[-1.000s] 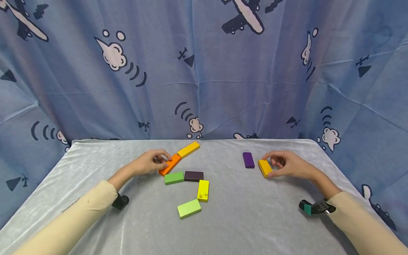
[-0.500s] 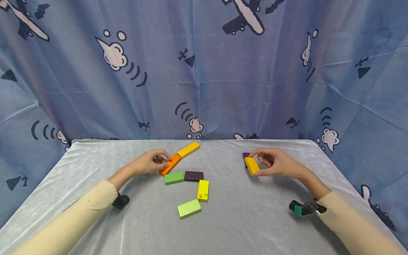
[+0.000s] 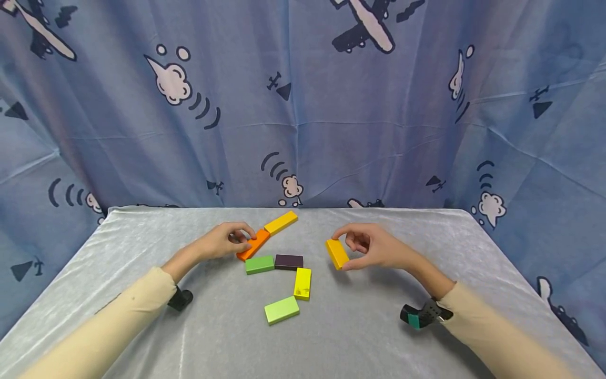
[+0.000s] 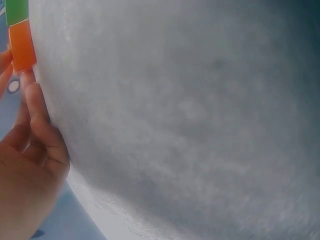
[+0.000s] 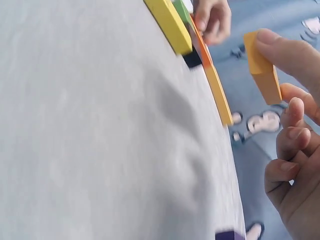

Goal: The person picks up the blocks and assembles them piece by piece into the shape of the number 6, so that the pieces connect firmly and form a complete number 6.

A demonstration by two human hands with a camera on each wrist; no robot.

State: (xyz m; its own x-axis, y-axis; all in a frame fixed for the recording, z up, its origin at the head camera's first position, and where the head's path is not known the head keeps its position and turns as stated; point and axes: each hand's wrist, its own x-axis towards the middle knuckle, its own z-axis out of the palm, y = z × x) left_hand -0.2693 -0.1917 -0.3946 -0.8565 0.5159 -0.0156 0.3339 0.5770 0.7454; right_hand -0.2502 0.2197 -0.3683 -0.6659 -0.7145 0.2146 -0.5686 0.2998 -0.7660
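Note:
My right hand [image 3: 374, 247] pinches an amber-yellow block [image 3: 337, 254] between thumb and fingers, lifted off the cloth, as the right wrist view shows. On the far left, my left hand [image 3: 222, 241] holds an orange block [image 3: 254, 245] that lies on the table. End to end with it, a second amber block [image 3: 281, 222] slants away toward the back. Closer to me lie a green block [image 3: 259, 265] and a dark brown block [image 3: 289, 262], touching in a row. A bright yellow block [image 3: 302, 283] and a lime-green block [image 3: 282, 309] continue from there.
A purple block [image 5: 229, 235] shows at the bottom of the right wrist view; my right hand hides it in the head view. Grey-white cloth [image 3: 236, 342] covers the table. Behind it hangs a blue patterned curtain [image 3: 341, 105].
My right hand has lifted the amber block and carried it left, past the purple block, toward the middle of the table. The left hand has stayed in place on the orange block.

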